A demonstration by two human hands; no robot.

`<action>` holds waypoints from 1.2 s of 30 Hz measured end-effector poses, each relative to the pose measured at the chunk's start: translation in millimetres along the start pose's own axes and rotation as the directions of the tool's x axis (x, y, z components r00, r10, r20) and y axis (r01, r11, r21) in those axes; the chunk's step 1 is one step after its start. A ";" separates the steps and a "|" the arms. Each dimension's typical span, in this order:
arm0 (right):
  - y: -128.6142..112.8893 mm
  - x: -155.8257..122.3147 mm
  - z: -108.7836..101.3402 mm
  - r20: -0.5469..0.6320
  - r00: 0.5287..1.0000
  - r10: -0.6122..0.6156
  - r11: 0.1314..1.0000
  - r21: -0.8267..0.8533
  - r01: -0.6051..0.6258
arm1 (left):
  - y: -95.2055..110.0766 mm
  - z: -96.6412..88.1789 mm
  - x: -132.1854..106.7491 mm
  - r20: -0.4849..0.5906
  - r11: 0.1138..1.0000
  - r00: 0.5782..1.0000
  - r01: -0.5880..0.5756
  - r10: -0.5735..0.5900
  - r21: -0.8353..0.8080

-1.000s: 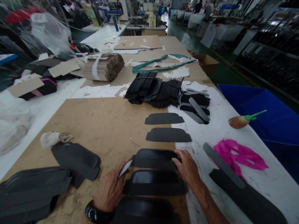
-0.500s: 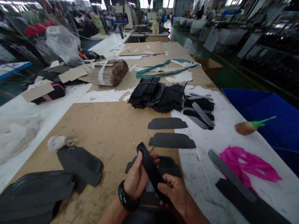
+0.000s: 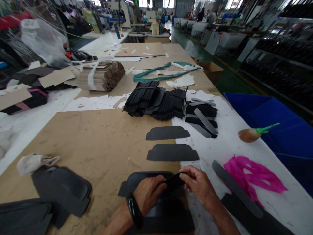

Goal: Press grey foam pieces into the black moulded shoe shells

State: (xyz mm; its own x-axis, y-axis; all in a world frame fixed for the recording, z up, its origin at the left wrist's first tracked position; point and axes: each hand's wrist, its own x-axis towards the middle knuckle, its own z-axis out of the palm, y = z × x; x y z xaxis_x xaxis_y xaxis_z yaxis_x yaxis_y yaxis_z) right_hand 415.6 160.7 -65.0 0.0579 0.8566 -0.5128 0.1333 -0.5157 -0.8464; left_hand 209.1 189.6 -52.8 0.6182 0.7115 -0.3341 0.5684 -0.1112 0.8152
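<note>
A black strip (image 3: pixel 174 183) is stretched between my two hands, above a dark shaped panel (image 3: pixel 137 179) on the table. My left hand (image 3: pixel 150 192), with a black bangle on the wrist, is closed on the strip's left end. The right end is pinched between thumb and fingers of my right hand (image 3: pixel 197 182). Nearer me, another black piece (image 3: pixel 168 215) lies below my hands, partly covered by them. Beyond the hands, two flat dark grey panels, a nearer one (image 3: pixel 173 152) and a farther one (image 3: pixel 168 133), rest one behind the other.
Stacked black pieces (image 3: pixel 154 101) stand at mid-table, beside loose strips (image 3: pixel 205 117). On the right are pink plastic (image 3: pixel 254 176), a long grey strip (image 3: pixel 237 187), a brown bottle with a green nozzle (image 3: pixel 249 134) and a blue bin (image 3: pixel 259 107). Dark panels (image 3: pixel 63 186) lie left.
The strip has swung from steep and upright to nearly level over the dark panel. My left hand has turned palm down, and my right hand has risen to the right. The view has shifted slightly.
</note>
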 end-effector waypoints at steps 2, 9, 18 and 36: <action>-1.7 13.2 -7.1 -0.065 0.998 -0.014 1.000 0.026 0.016 | -0.3 -7.3 8.2 -0.129 0.994 0.991 -0.033 0.046 0.100; 6.2 63.5 -26.7 -0.374 0.927 -0.033 0.999 0.007 0.038 | -14.6 -10.1 16.2 -0.376 0.873 0.861 -0.144 0.343 0.465; 27.8 86.6 -30.3 -0.435 0.898 0.059 0.997 0.061 -0.036 | -43.3 19.9 44.5 -0.208 0.627 0.914 -0.063 0.349 0.776; 25.7 88.6 -25.7 -0.471 0.876 0.103 0.994 0.026 -0.103 | -62.8 26.8 52.7 -0.220 0.594 0.928 -0.003 0.302 0.804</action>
State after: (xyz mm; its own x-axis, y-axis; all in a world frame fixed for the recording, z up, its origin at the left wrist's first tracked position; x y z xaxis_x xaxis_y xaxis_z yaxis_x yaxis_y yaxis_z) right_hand 449.6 223.8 -128.4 0.5302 0.7065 -0.4687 0.1013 -0.6016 -0.7923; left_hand 220.5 215.5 -134.3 0.6258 0.7789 0.0405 0.7726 -0.6262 0.1049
